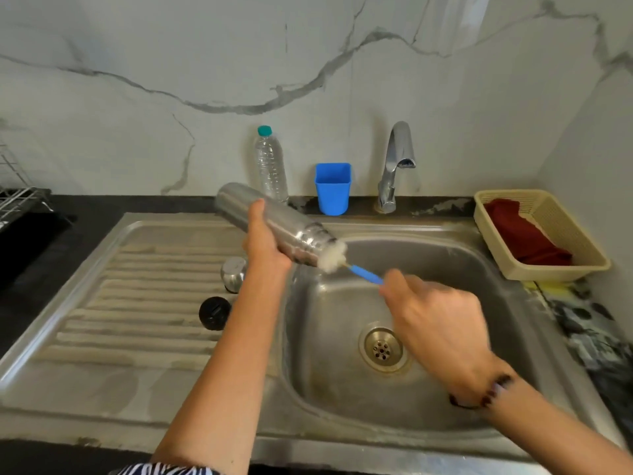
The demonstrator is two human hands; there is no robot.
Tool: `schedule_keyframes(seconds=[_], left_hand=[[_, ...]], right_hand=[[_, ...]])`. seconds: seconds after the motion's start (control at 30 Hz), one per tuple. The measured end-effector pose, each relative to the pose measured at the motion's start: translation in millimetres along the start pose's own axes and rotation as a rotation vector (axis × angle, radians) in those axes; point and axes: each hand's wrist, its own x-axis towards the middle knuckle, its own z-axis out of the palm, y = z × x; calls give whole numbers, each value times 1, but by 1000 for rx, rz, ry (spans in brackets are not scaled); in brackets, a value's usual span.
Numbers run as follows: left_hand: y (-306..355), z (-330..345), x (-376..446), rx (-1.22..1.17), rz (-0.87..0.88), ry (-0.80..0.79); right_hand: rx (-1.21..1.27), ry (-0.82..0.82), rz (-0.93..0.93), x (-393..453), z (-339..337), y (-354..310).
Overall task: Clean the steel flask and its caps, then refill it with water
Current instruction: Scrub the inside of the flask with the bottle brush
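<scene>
My left hand grips the steel flask around its middle, tilted with its mouth pointing down and right over the sink basin. My right hand holds the blue handle of a bottle brush; its white bristle head sits at the flask's mouth, partly inside. A steel cap stands on the draining board just left of my left wrist. A black inner cap lies below it on the board.
A tap stands behind the basin, with a blue cup and a clear plastic bottle to its left. A beige basket with a red cloth is at the right. A wire rack is at far left.
</scene>
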Motion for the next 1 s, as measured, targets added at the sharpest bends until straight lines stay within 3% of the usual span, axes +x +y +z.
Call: schedule_keyframes(seconds=[0.07,0.2,0.37,0.53,0.67,0.8,1.0], left_hand=[[7,-10,9,-17,6,56],[-7,-6,1,32,-22,77],[6,-14,7,7,20,166],[-7,1,-8,20,-43,82],[-1,-5,-2,-25,22,142],[-9,0,-10,10,-36,89],[-10,-8,-8,-31,-13,165]], right_hand=[[-53,125,-81,-11,2,14],[-176,187,-120,13,6,8],[-126,369,-150,-2,6,17],[-125,332,-105,17,6,8],[-67,279,-78,2,4,19],[-123,359,-131,13,7,14],[-123,397,-162,11,1,17]])
